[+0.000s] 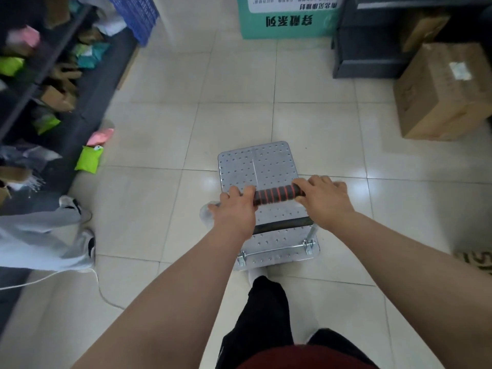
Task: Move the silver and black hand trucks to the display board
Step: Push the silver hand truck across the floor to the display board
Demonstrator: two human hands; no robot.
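Note:
A silver hand truck (259, 166) with a perforated metal platform stands on the tiled floor right in front of me. Its handle bar (274, 197) has a black foam grip with red rings. My left hand (234, 209) is closed around the left end of the bar. My right hand (323, 198) is closed around the right end. A second black bar crosses lower down, above the platform's near edge. No black hand truck is in view. A green and white display board (287, 17) with printed characters stands at the far end of the floor.
A dark shelf (53, 83) with coloured packets lines the left side. Another person's legs and white shoes (80, 227) stand at the left, with a white cable on the floor. Cardboard boxes (444, 94) and a dark cabinet (372, 41) sit at the right. A blue crate (135, 14) is far left.

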